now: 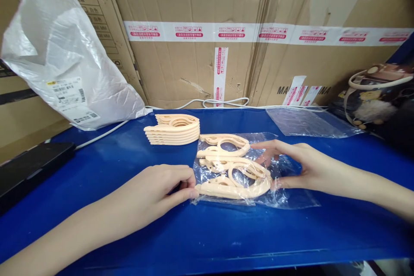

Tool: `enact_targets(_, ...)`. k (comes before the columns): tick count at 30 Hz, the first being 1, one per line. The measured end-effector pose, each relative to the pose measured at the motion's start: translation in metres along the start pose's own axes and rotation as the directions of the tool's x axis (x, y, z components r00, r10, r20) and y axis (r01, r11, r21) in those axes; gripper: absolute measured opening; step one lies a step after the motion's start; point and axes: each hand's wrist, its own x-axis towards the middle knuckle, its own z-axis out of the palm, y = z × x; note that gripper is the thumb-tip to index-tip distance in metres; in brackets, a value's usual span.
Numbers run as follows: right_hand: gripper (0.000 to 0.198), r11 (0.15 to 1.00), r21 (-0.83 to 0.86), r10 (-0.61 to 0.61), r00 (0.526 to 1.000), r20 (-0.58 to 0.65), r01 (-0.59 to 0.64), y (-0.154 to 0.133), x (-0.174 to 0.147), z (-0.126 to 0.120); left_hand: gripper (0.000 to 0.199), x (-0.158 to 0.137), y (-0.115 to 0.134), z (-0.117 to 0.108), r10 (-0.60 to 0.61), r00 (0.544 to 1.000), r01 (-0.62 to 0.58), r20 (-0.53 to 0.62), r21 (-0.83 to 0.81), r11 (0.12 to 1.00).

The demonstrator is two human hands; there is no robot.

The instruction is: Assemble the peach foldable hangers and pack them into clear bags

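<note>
A clear plastic bag (291, 198) lies flat on the blue table, with several beige folding hangers (239, 192) inside it in two groups. My left hand (164, 189) is closed in a pinch at the bag's left edge, by the end of the nearest hanger. From the right, my right hand (294, 164) rests against the bag, its fingers and thumb apart at the rounded ends of the hangers. Just behind and to the left stands a neat stack of matching folding hangers (173, 131), touched by neither hand.
Another clear plastic bag (310, 120) lies at the back right. A white plastic sack (74, 64) with a label leans at the left, near a black object (39, 168). Cardboard boxes (187, 67) wall the back, with a white cable (223, 102) along them. A dark bag (375, 99) sits far right.
</note>
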Motion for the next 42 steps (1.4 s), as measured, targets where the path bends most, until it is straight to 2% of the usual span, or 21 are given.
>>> enact_targets(3, 0.064, 1.000, 0.015, -0.026, 1.000, -0.013, 0.026, -0.003, 0.004, 0.003, 0.027, -0.001, 0.004, 0.000, -0.017, 1.000, 0.017, -0.010, 0.006, 1.000)
enact_targets(8, 0.064, 0.997, 0.073, -0.016, 1.000, 0.007, 0.016, -0.003, 0.003, 0.001, 0.020, -0.009, 0.011, 0.005, -0.133, 0.987, 0.136, -0.092, 0.033, 0.990)
enact_targets(15, 0.060, 0.996, 0.090, -0.023, 0.999, 0.029, 0.021, -0.006, 0.006, 0.003, 0.024, -0.011, 0.011, 0.010, -0.183, 0.976, 0.195, -0.120, 0.098, 0.976)
enact_targets(19, 0.059, 0.999, 0.025, -0.027, 1.000, 0.015, 0.027, -0.007, 0.006, 0.007, 0.027, -0.012, 0.015, 0.012, -0.194, 0.972, 0.211, -0.137, 0.123, 0.970)
enact_targets(24, 0.053, 0.992, -0.104, -0.071, 0.996, -0.054, 0.065, -0.009, 0.006, 0.012, 0.022, -0.014, 0.023, 0.013, -0.213, 0.966, 0.234, -0.146, 0.147, 0.961)
enact_targets(31, 0.049, 0.982, -0.165, -0.112, 0.988, -0.106, 0.093, -0.008, 0.004, 0.017, 0.027, -0.019, 0.022, 0.017, -0.176, 0.966, 0.219, -0.190, 0.230, 0.948)
enact_targets(35, 0.051, 0.988, -0.136, -0.087, 0.993, -0.085, 0.075, -0.008, 0.002, 0.020, 0.032, -0.023, 0.020, 0.026, -0.082, 0.945, 0.217, -0.317, 0.420, 0.881)
enact_targets(39, 0.049, 0.991, -0.131, -0.018, 0.997, -0.082, 0.007, -0.010, 0.004, 0.019, 0.027, -0.022, 0.016, 0.027, 0.123, 0.878, 0.194, -0.463, 0.578, 0.793)
enact_targets(42, 0.047, 0.995, -0.101, 0.008, 0.995, -0.099, -0.018, -0.012, 0.006, 0.019, 0.045, -0.018, 0.014, 0.022, 0.227, 0.855, 0.132, -0.465, 0.620, 0.774)
